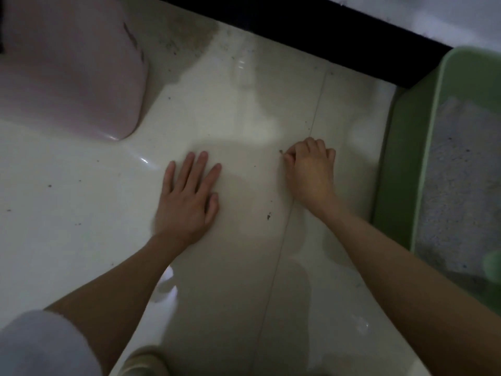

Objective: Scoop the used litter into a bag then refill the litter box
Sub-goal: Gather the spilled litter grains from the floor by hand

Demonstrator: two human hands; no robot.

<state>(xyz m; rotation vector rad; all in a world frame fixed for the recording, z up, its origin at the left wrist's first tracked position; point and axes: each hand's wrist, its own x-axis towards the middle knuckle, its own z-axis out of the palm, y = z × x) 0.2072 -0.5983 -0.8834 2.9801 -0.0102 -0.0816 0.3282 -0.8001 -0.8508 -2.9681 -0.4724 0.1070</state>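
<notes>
A green litter box (401,169) stands at the right edge, with grey litter (461,185) inside it. My left hand (187,196) lies flat on the pale tiled floor (244,109), fingers straight and spread. My right hand (311,166) is on the floor just left of the box, its fingers curled, thumb and forefinger pinching at a small brown crumb (281,151). Another dark crumb (269,216) lies on the tile between my hands. No bag or scoop is in view.
A pale pink plastic lid or cover (76,66) lies on the floor at the upper left. A dark strip (311,31) runs along the far edge of the floor. Small dark specks are scattered over the tiles. My knee (141,362) shows at the bottom.
</notes>
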